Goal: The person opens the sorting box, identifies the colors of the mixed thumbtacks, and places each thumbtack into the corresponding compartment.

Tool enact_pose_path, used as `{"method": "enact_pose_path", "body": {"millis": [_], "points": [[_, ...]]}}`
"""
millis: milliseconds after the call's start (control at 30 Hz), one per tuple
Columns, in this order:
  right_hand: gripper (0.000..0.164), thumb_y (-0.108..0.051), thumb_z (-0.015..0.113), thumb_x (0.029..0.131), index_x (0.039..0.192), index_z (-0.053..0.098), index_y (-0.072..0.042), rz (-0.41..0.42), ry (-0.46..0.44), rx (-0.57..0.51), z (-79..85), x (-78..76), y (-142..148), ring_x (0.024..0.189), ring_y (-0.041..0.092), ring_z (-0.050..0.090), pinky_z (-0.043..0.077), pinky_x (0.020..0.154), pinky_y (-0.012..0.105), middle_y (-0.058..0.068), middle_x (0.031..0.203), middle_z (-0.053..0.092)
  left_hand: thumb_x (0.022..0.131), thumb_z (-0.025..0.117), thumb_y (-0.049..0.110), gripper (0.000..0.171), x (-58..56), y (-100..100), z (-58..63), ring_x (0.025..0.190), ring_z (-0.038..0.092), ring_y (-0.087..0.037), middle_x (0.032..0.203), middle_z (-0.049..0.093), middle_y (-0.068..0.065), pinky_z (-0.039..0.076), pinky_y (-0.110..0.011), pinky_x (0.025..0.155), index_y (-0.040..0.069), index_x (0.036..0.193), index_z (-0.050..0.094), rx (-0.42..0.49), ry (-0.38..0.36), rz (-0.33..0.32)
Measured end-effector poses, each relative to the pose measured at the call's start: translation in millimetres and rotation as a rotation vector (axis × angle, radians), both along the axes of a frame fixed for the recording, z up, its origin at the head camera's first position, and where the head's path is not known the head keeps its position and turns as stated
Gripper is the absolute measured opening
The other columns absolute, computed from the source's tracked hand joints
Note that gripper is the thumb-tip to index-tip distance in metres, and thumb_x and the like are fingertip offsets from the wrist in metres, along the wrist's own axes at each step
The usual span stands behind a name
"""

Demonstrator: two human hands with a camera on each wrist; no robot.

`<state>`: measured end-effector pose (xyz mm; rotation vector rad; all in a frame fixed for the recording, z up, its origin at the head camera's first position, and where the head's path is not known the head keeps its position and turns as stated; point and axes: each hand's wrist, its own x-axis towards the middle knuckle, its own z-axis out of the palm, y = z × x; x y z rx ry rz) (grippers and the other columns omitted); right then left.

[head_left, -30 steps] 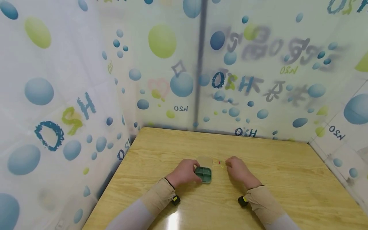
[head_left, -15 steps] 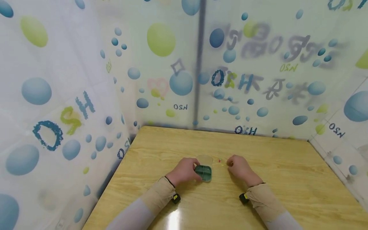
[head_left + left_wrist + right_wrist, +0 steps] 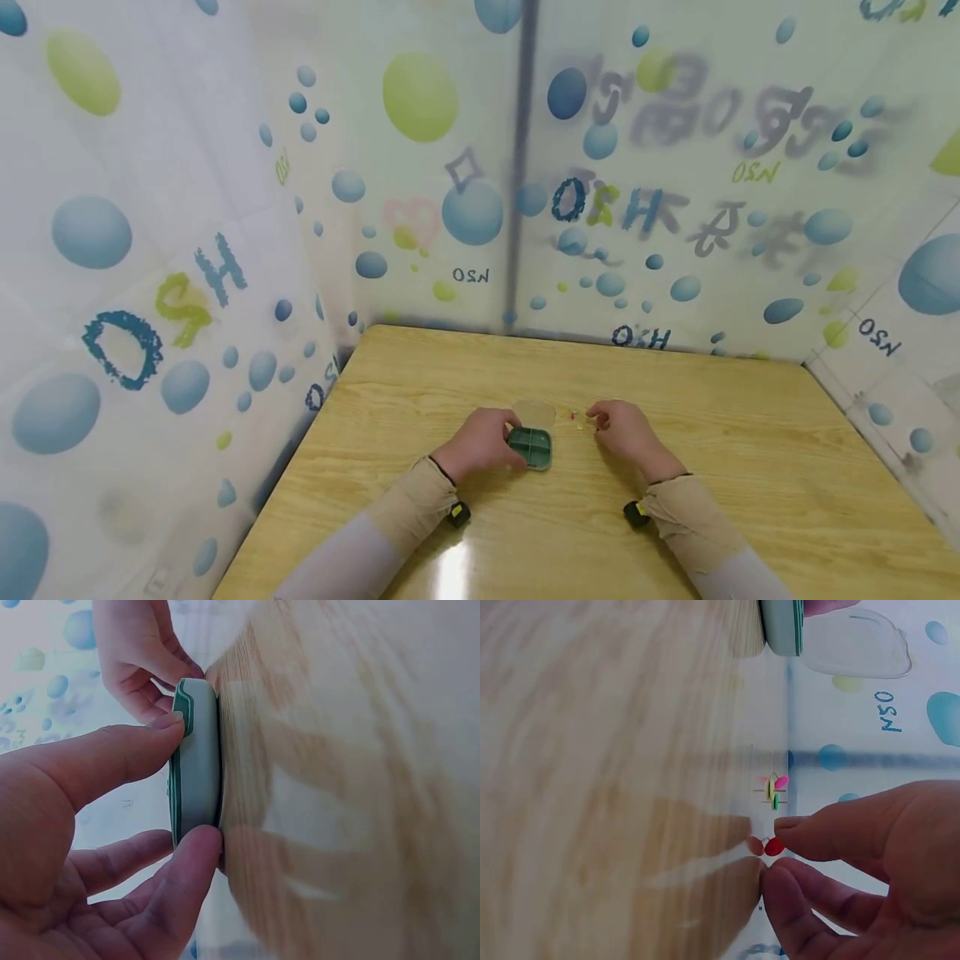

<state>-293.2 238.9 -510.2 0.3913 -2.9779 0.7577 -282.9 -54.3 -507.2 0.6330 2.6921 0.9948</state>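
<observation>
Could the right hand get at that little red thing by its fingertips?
Probably yes: in the right wrist view, the little red thing shows at the right hand's thumb and fingertips, with nothing visible blocking them.

Mirrored H2O lettering (image 3: 600, 204) and smaller N2O lettering (image 3: 471, 276) mark the bubble-printed sheeting (image 3: 495, 125). Blurred grey characters (image 3: 667, 123) there are unreadable.

The right hand (image 3: 913, 859) has its thumb and forefinger on either side of a small red piece (image 3: 773, 847), a little apart; whether both touch it is unclear. Just to the left on the glossy worktop (image 3: 615, 735) cluster pink (image 3: 781, 781), yellow (image 3: 770, 789) and green (image 3: 776, 802) pieces. Farther left are a pale green box (image 3: 781, 628), a clear rounded lid (image 3: 862, 645) and part of the left hand (image 3: 825, 606). The far wall covering (image 3: 840, 712) bears blue spots and lettering.
</observation>
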Motion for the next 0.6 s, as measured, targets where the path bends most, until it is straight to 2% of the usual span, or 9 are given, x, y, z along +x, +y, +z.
{"method": "enact_pose_path", "body": {"millis": [233,600], "points": [[0.009,0.002,0.077,0.086,0.089,0.077,-0.006,-0.024,-0.031,0.026,-0.9,1.9,-2.6,0.080,0.020,0.062,0.054,0.075,0.041,0.006,0.086,0.071,0.073,0.099,0.029,0.056,-1.7,-0.8,-2.2,0.076,0.062,-0.009,0.087,0.072,0.003,0.053,-0.028,0.070,0.012,0.120,0.075,0.003,0.009,-0.009],[0.014,-0.001,0.076,0.087,0.078,0.072,-0.011,-0.033,0.001,0.017,-0.6,4.4,-4.0,0.073,0.016,0.057,0.051,0.071,0.038,0.002,0.077,0.067,0.074,0.098,0.029,0.057,-1.8,-1.4,-0.6,0.078,0.062,-0.010,0.090,0.072,0.002,0.053,-0.029,0.071,0.011,0.123,0.074,0.003,-0.002,-0.010]]}}
